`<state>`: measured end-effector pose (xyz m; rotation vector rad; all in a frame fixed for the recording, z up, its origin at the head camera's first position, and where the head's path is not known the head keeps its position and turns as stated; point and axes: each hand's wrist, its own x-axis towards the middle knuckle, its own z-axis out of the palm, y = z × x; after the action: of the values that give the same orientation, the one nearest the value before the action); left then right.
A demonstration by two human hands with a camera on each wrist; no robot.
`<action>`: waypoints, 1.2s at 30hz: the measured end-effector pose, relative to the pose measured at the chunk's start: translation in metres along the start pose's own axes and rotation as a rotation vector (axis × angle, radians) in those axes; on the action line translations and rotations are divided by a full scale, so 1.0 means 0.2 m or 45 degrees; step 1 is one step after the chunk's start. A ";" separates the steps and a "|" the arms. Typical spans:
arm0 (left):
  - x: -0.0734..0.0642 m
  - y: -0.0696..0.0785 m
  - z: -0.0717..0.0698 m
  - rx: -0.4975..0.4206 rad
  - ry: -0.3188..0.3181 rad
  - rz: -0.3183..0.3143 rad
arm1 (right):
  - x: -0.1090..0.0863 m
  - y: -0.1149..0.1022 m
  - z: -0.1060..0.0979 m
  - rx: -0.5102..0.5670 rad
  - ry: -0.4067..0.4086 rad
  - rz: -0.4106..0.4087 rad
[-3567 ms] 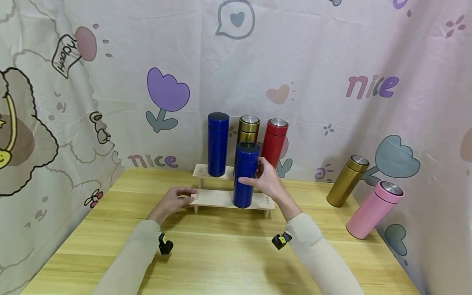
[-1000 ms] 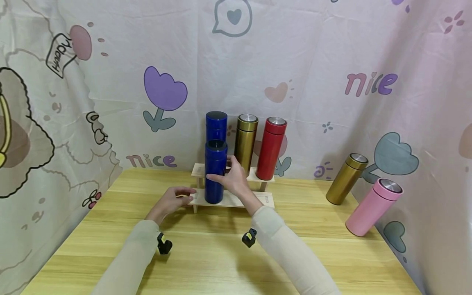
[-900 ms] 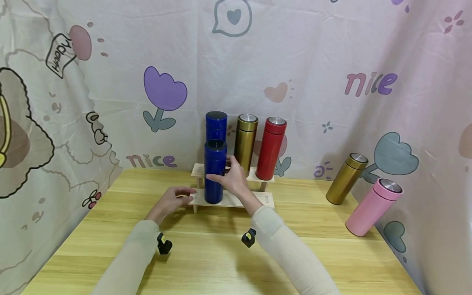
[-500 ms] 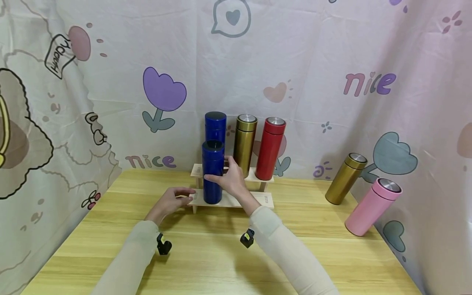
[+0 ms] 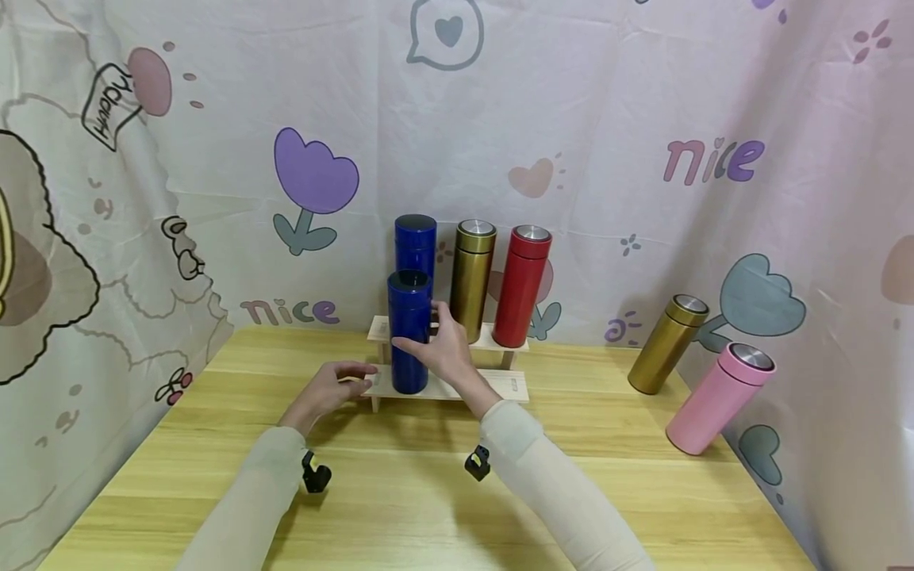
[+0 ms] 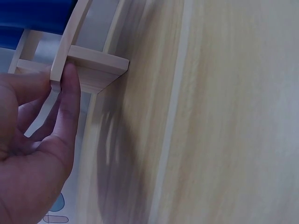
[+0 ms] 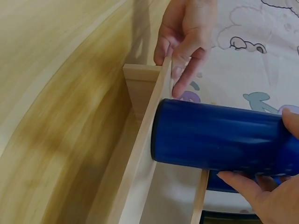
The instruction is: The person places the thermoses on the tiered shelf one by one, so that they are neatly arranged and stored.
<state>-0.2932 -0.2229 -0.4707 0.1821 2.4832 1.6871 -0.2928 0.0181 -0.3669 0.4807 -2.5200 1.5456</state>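
Note:
In the head view, my right hand (image 5: 446, 345) grips a blue thermos flask (image 5: 409, 337) with thumb and fingers around its body. The flask stands upright toward the left of the lower step of a two-step wooden rack (image 5: 493, 385); in the right wrist view its base meets the board. My left hand (image 6: 44, 126) pinches the left end of that lower board between thumb and fingers. Behind, on the upper step, stand another blue flask (image 5: 416, 238), a gold flask (image 5: 473, 281) and a red flask (image 5: 523, 287). The rear blue flask is partly hidden by the held one.
At the table's right side stand a second gold flask (image 5: 667, 343) and a pink flask (image 5: 720, 399). The wooden table (image 5: 385, 492) extends in front of the rack. A printed curtain (image 5: 607, 95) hangs behind and along both sides.
My right hand has moved the blue flask leftward along the lower step, uncovering the gold flask behind. In the last second it shifted slightly further left. My left hand stays at the board's end.

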 end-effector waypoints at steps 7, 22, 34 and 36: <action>0.00 0.00 -0.01 0.015 -0.008 -0.021 | 0.00 0.02 0.02 -0.015 0.008 -0.030; -0.01 0.03 -0.02 0.060 -0.013 -0.040 | -0.01 0.03 0.03 -0.038 0.017 -0.049; 0.01 0.04 0.01 0.053 0.037 -0.031 | -0.02 0.04 0.04 -0.034 0.078 -0.080; 0.01 0.04 0.01 0.057 0.034 -0.033 | -0.02 0.04 0.04 -0.042 0.093 -0.085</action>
<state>-0.2948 -0.2180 -0.4649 0.1318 2.5329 1.6352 -0.2916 0.0153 -0.3794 0.4895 -2.4448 1.4684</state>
